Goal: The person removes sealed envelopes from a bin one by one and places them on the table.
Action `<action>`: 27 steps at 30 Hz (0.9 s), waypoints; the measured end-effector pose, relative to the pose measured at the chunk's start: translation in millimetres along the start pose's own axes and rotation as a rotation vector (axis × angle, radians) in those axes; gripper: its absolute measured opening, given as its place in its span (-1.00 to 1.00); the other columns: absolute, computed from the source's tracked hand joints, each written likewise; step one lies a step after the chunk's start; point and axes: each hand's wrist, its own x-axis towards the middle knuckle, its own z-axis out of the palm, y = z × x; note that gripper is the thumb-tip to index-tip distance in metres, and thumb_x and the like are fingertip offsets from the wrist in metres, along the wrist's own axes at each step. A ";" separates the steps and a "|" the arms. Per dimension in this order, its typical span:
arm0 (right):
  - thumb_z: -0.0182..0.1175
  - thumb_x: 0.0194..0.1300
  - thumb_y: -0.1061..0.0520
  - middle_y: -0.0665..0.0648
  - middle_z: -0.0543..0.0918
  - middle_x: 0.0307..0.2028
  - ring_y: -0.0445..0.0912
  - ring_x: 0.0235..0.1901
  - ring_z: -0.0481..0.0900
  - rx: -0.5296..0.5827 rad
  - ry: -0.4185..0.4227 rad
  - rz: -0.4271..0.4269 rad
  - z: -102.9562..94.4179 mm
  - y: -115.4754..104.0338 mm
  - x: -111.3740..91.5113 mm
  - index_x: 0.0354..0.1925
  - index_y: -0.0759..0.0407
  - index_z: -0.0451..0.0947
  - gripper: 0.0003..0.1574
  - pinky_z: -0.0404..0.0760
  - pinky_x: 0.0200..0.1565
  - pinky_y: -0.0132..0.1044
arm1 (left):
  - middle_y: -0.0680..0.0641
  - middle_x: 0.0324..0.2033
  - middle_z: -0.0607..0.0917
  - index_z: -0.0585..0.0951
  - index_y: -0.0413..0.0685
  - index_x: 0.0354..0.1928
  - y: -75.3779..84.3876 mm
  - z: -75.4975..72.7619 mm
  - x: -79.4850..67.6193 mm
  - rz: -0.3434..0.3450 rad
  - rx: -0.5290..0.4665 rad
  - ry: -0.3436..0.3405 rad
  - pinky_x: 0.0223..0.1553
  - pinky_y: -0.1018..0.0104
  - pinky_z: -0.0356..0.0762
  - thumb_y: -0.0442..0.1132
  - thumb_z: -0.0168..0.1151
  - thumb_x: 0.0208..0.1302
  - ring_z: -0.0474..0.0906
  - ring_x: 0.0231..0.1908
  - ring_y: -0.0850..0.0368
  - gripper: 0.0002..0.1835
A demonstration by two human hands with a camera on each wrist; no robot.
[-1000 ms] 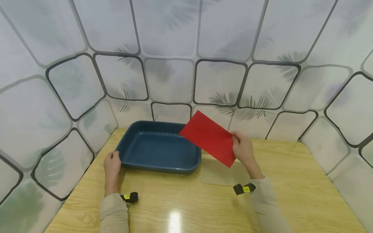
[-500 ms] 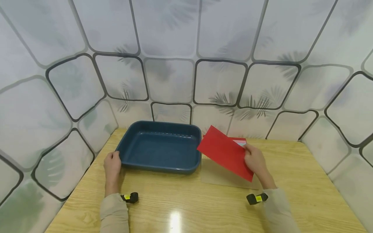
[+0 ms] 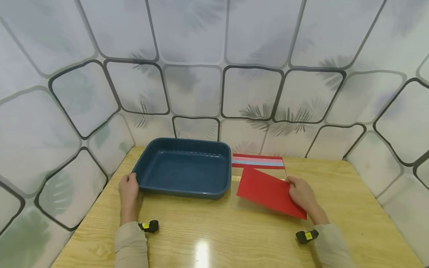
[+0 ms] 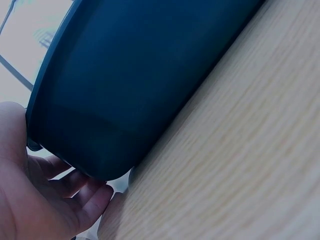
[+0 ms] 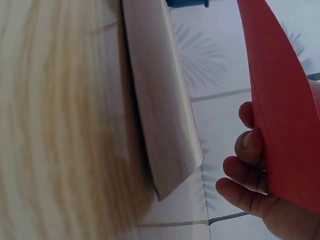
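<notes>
My left hand [image 3: 129, 189] grips the left front corner of a deep dark-blue rectangular tray [image 3: 182, 194]. In the left wrist view the thumb lies at the tray's [image 4: 115, 90] rim and the fingers curl beneath its corner. My right hand [image 3: 302, 194] pinches the right end of a flat red paper sheet [image 3: 268, 191]. In the right wrist view the red sheet [image 5: 285, 100] bends slightly, with fingertips on its near face. It hangs tilted above a beige flat stack [image 3: 261, 173], partly hiding it. Red, pink and light-blue strips [image 3: 258, 161] show along the stack's back edge.
The stack lies on a light wood table [image 3: 187, 230], close against the tray's right side. A patterned cloth wall [image 3: 251, 93] stands behind the table and along both sides. Each wrist wears a small black camera [image 3: 307, 236].
My right hand has drawn the red sheet right and toward me, down from over the tray's right edge. The striped back of the stack has come into view. The left hand stays put.
</notes>
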 end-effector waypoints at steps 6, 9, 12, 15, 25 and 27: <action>-0.05 0.19 0.40 0.13 0.65 -0.44 0.01 -0.42 0.52 -0.113 -0.075 -0.101 5.6 -4.0 6.1 -0.31 0.19 0.66 -0.65 0.54 -0.31 -0.02 | -0.42 0.32 0.35 0.36 -0.39 0.31 -0.6 -1.6 -1.8 -0.003 -0.025 -0.005 0.29 -0.18 0.21 0.04 -0.31 0.52 0.29 0.28 -0.30 -0.35; -0.02 0.23 0.39 0.08 0.62 -0.49 -0.03 -0.47 0.46 -0.164 -0.108 -0.137 7.6 -10.8 10.0 -0.34 0.16 0.65 -0.68 0.51 -0.35 -0.07 | -0.42 0.33 0.35 0.36 -0.39 0.32 0.4 -1.6 -1.8 -0.002 -0.028 -0.007 0.30 -0.17 0.20 0.04 -0.32 0.51 0.27 0.30 -0.31 -0.34; 0.00 0.25 0.37 0.06 0.61 -0.50 -0.02 -0.46 0.47 -0.206 -0.115 -0.172 9.7 -16.2 12.6 -0.37 0.14 0.66 -0.69 0.52 -0.34 -0.06 | -0.42 0.33 0.35 0.36 -0.40 0.32 1.0 -1.6 -2.1 -0.004 -0.022 -0.006 0.30 -0.18 0.20 0.04 -0.32 0.52 0.27 0.31 -0.32 -0.34; 0.03 0.24 0.37 0.09 0.64 -0.48 0.04 -0.41 0.53 -0.233 -0.086 -0.221 12.4 -18.9 13.4 -0.38 0.14 0.68 -0.69 0.56 -0.27 0.02 | -0.42 0.31 0.37 0.36 -0.40 0.31 0.7 -0.8 -2.4 -0.004 -0.014 -0.002 0.25 -0.17 0.24 0.04 -0.33 0.53 0.30 0.26 -0.30 -0.35; 0.10 0.25 0.39 0.12 0.55 -0.51 0.09 -0.39 0.50 -0.290 -0.059 -0.274 20.7 -12.7 15.7 -0.33 0.21 0.72 -0.74 0.56 -0.22 0.02 | -0.40 0.34 0.36 0.36 -0.38 0.33 0.2 0.8 1.6 -0.021 -0.004 -0.001 0.31 -0.16 0.21 0.04 -0.31 0.51 0.28 0.31 -0.29 -0.35; 0.11 0.23 0.40 0.12 0.55 -0.51 0.08 -0.39 0.49 -0.291 -0.053 -0.283 21.3 -11.1 15.0 -0.33 0.21 0.72 -0.74 0.55 -0.23 0.01 | -0.40 0.34 0.36 0.37 -0.38 0.32 -0.2 0.7 2.3 -0.023 -0.007 0.003 0.31 -0.16 0.21 0.04 -0.30 0.51 0.29 0.30 -0.28 -0.35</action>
